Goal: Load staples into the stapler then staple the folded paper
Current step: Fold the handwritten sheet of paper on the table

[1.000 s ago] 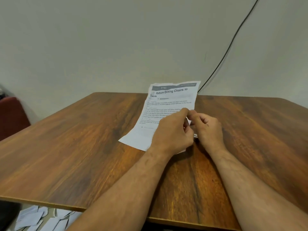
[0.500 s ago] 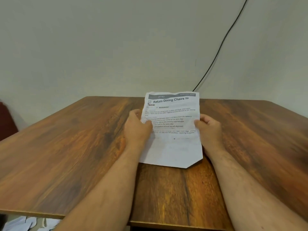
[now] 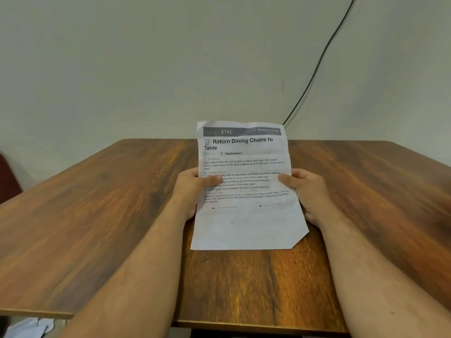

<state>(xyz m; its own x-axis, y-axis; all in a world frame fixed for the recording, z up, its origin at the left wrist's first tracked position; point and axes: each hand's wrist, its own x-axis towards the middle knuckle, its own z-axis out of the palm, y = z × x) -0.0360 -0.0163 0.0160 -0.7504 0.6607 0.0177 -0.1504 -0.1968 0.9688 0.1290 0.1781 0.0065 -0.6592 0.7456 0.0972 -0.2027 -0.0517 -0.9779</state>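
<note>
Both hands, the left hand [image 3: 195, 189] and right hand [image 3: 306, 191], pinch the white printed paper sheet [image 3: 246, 191] by its sides above the brown wooden surface [image 3: 97, 215], with no stapler in sight, so stapling is all left to do.

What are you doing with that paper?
A person is holding a printed paper up over a wooden table, one hand on each side. The left hand pinches its left edge and the right hand pinches its right edge. The bottom right corner looks folded or cut off. No stapler is in sight yet.
</note>
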